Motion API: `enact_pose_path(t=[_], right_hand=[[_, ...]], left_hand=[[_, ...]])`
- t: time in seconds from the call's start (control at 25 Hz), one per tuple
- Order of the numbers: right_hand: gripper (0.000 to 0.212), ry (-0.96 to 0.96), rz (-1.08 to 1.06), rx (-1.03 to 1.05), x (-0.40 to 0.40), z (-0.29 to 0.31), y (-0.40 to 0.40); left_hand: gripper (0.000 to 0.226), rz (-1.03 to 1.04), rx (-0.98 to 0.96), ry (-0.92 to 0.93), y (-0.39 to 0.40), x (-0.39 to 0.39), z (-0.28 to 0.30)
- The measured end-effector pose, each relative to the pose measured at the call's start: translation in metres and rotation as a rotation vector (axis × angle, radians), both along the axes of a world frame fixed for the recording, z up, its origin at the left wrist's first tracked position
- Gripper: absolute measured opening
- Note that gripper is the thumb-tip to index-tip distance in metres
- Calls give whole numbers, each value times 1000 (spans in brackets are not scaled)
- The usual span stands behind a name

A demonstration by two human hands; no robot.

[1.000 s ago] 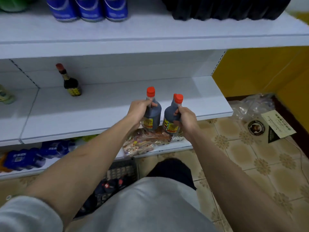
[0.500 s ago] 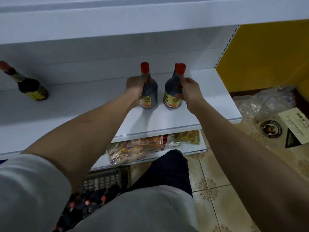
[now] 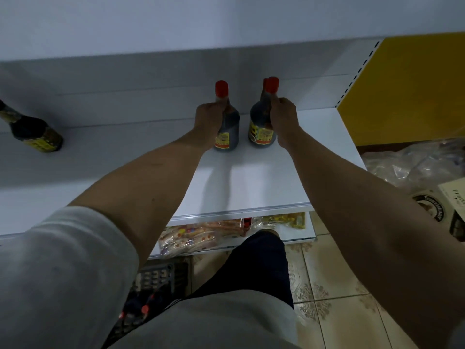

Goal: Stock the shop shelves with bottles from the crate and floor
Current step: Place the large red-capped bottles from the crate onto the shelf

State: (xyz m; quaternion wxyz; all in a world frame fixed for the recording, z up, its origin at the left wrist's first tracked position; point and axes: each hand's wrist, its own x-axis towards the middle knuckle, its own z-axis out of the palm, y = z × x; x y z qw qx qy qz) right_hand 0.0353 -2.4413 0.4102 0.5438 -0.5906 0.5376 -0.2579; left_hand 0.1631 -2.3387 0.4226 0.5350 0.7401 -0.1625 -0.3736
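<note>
Now two dark bottles are held upright on the white shelf (image 3: pixel 251 182): left bottle (image 3: pixel 227 127) is gripped by the left hand (image 3: pixel 207 122), right bottle (image 3: pixel 260 124) by the right hand (image 3: pixel 283 117), fingers curled round the necks.

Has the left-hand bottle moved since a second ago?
Yes. The left bottle has gone from the shelf's front edge deep toward the back wall, with the left hand gripping it.
</note>
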Motion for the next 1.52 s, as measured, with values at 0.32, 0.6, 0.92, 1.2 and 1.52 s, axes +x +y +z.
enact_pose_path(t=[0.32, 0.6, 0.92, 1.2, 1.52], right_hand=[[40, 51, 25, 37, 9, 2, -17], [75, 229, 85, 181, -3, 0, -17], [32, 275, 67, 104, -1, 70, 141], [61, 342, 233, 144, 34, 105, 320], [60, 424, 453, 192, 81, 88, 498]], left_hand=[[34, -28, 43, -93, -18, 14, -4], [35, -144, 112, -191, 18, 10, 21], [52, -170, 247, -181, 147, 12, 72], [46, -131, 232, -91, 330, 42, 94], [56, -100, 335, -13, 519, 81, 76]])
